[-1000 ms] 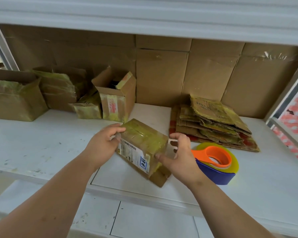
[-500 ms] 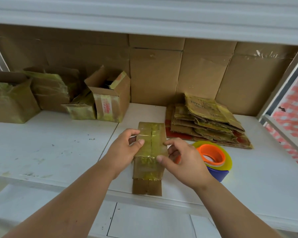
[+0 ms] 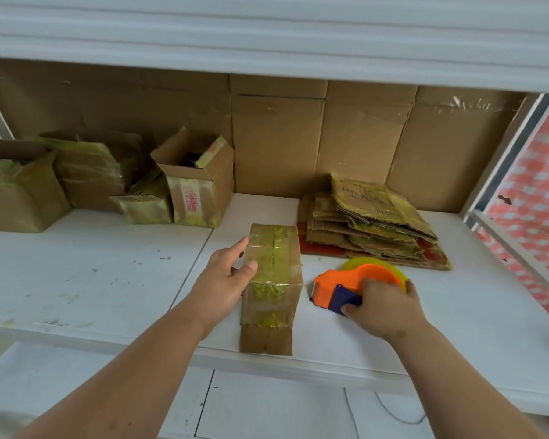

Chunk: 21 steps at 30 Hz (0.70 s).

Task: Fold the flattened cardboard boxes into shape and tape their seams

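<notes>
I see the folded cardboard box (image 3: 272, 274) standing on the white table (image 3: 92, 267), a little left of the middle, with its long side going away from me. On its top there is yellowish tape along the seam, and one brown flap at the near end lies flat on the table. My left hand (image 3: 225, 277) is on the left side of the box — the thumb presses on the top edge and the fingers are curled against the side wall, so the hand steadies the box and does not lift it.

My right hand (image 3: 381, 307) is just to the right of the box, apart from it. It is closed around the tape dispenser (image 3: 352, 286), which is orange with a blue part and a yellow roll behind; the fingers wrap over the handle and the thumb is under the blue part. The dispenser is low over the table, but I cannot tell if it touches it.

Behind the dispenser, near the back wall, lies the stack of flattened boxes (image 3: 368, 223). At the far left stand several open boxes (image 3: 200, 185) — some with the same yellowish tape on them.
</notes>
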Available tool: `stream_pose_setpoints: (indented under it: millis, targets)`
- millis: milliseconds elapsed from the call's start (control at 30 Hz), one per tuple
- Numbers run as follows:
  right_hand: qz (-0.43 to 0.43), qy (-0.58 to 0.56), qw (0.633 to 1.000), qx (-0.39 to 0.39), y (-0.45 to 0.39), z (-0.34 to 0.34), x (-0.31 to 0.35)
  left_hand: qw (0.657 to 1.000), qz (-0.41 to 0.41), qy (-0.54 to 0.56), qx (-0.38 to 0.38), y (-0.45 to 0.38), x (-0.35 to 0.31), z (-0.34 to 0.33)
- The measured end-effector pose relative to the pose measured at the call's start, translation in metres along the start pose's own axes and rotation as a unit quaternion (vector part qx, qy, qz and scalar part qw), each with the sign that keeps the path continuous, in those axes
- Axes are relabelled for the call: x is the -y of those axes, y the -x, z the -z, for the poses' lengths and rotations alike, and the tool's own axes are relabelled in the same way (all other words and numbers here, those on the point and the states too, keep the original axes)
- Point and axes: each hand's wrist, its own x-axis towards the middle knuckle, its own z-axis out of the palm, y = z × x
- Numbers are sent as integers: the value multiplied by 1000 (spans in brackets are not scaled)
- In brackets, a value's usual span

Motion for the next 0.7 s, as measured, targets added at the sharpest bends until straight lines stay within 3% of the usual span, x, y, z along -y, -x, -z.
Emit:
stream_pose_setpoints:
  millis: [133,233,400,500,700]
  targets:
    - [42,-29,998,-39,2,2,-8,999,-12,-39,-33,4,-3,0]
    - [41,-155,984,-79,6,9,-14,996,-19,-68,-56,4,-7,3]
    - [91,-397,908,-101,29,21,-15,987,-71,-104,-99,6,-33,7]
    - [136,-477,865,-78,45,31,-13,988,-105,-95,-68,8,-54,3]
    - [181,-452,871,-65,60,43,-13,992,-101,0,72,15,-82,-8]
